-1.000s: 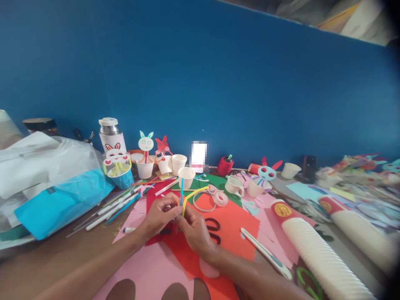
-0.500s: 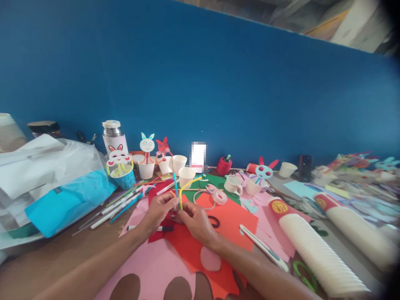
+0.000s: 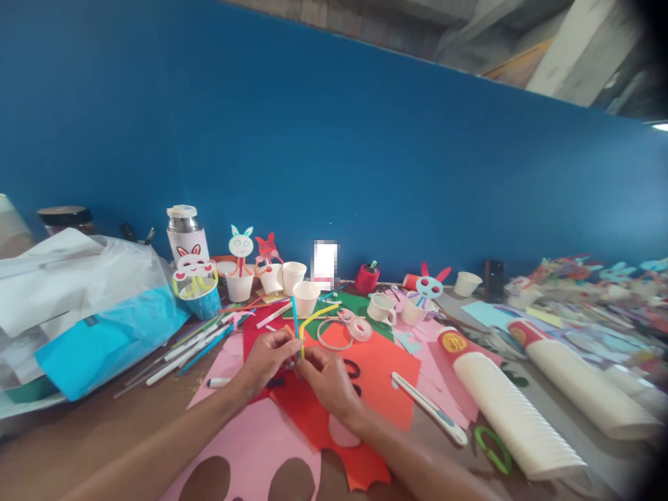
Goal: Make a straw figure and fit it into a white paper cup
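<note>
hands: left (image 3: 268,356), right (image 3: 326,379) | pinching, seemingly, straws (image 3: 301,327)

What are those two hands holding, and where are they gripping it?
Both hands, left hand and right hand, pinch the lower ends of a blue straw and a bent yellow straw.

Near the middle of the table (image 3: 78,445), the left hand (image 3: 266,358) and right hand (image 3: 326,381) pinch a blue straw (image 3: 295,314) and a bent yellow straw (image 3: 313,321) together above red paper (image 3: 386,369). White paper cups (image 3: 305,296) stand just beyond; a long cup stack (image 3: 509,410) lies to the right.
</note>
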`<control>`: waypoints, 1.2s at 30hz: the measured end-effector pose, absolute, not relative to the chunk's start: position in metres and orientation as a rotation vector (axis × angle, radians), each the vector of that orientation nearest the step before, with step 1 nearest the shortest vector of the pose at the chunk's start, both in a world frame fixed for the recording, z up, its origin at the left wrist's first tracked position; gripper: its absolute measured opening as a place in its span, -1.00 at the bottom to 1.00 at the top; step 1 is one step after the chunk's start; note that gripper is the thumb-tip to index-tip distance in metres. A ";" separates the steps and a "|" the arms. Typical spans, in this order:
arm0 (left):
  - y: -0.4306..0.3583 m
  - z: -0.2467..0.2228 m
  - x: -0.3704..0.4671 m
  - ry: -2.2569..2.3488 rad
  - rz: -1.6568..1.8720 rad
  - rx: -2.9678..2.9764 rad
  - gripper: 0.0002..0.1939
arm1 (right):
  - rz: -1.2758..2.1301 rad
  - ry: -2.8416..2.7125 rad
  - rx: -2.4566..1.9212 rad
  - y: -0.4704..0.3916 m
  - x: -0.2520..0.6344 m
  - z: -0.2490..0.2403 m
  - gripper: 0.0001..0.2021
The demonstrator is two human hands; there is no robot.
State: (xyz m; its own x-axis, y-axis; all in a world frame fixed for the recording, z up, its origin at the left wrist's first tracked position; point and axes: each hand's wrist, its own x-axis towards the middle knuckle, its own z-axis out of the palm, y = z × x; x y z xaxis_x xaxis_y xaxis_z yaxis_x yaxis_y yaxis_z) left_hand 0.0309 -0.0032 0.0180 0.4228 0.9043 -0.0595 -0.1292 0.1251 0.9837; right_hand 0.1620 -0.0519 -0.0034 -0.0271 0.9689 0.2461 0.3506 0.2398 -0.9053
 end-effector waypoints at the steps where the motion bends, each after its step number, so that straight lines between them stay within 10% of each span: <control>1: -0.004 0.018 0.031 0.832 0.904 1.195 -0.70 | 0.779 -1.573 -1.295 -0.052 0.162 -0.005 -0.83; 36: 0.002 0.011 0.031 0.826 0.936 1.176 -0.74 | 0.535 -1.671 -1.379 -0.056 0.165 -0.008 -0.85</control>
